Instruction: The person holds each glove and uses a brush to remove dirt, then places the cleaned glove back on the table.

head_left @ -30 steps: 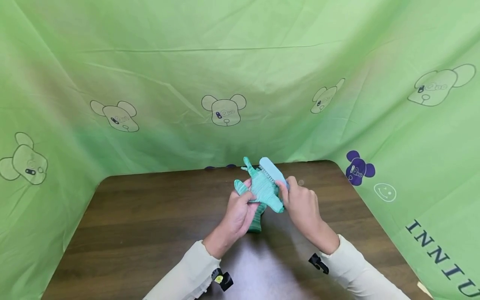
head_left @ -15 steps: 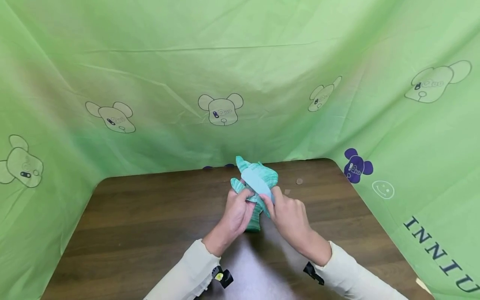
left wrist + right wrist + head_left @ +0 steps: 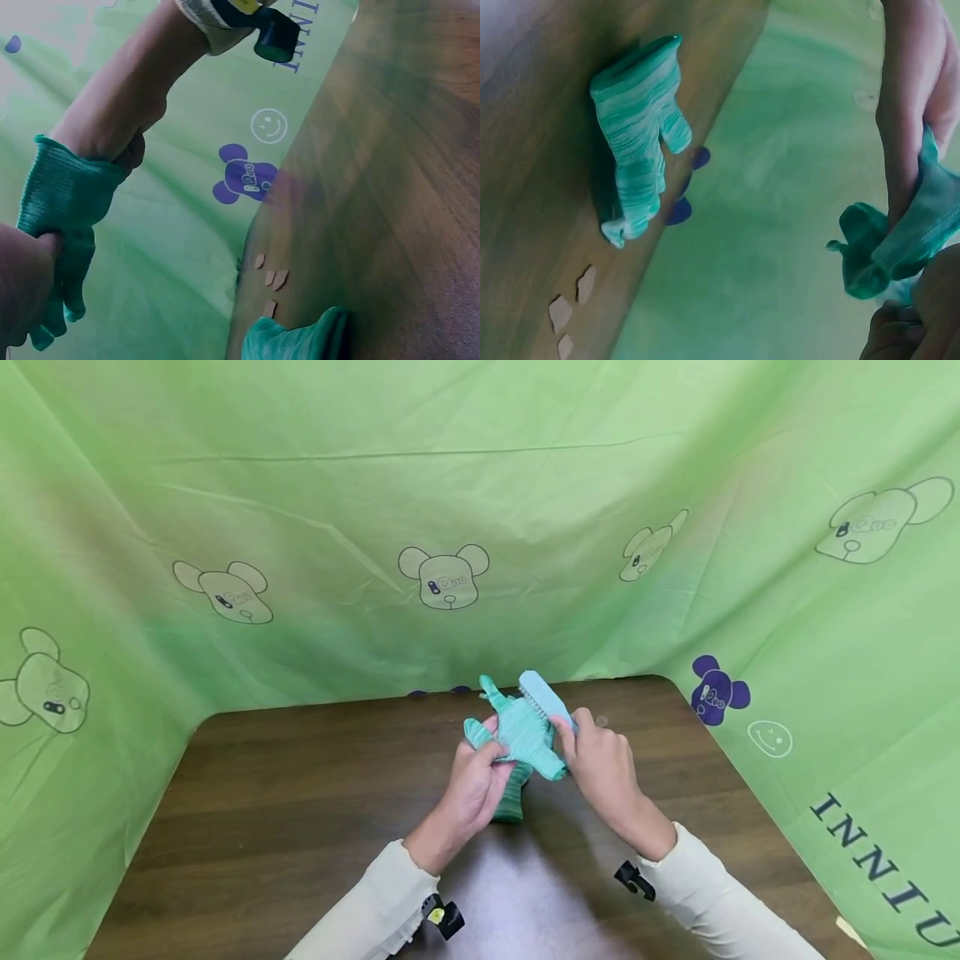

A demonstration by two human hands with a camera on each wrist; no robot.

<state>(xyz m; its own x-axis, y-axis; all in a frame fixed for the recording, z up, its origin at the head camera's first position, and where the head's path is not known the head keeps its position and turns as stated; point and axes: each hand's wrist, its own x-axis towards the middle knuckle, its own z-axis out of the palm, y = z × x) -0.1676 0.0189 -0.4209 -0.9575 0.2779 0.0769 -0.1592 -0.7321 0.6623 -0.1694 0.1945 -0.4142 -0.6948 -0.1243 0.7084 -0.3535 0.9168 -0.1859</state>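
Note:
A green knitted glove [image 3: 525, 727] is gripped by my left hand [image 3: 474, 777], its thumb on top near one edge. How far those fingers reach under or inside the glove I cannot tell. My right hand [image 3: 603, 764] grips a light blue brush [image 3: 546, 695], its bristles against the glove's upper right side. In the right wrist view the held glove [image 3: 922, 225] hangs between both hands, and the brush is mostly hidden. A second green striped glove [image 3: 637, 135] lies on the table, partly covered by the held one in the head view.
The wooden table [image 3: 300, 793] meets a green printed curtain [image 3: 337, 527] at the back and sides. Several small pale chips [image 3: 559, 311] lie on the table near the second glove. Black straps [image 3: 446, 917] sit on both wrists.
The brush swept down and left across the glove half a second ago, bending it, then returned to the upper right. The left hand has hardly moved.

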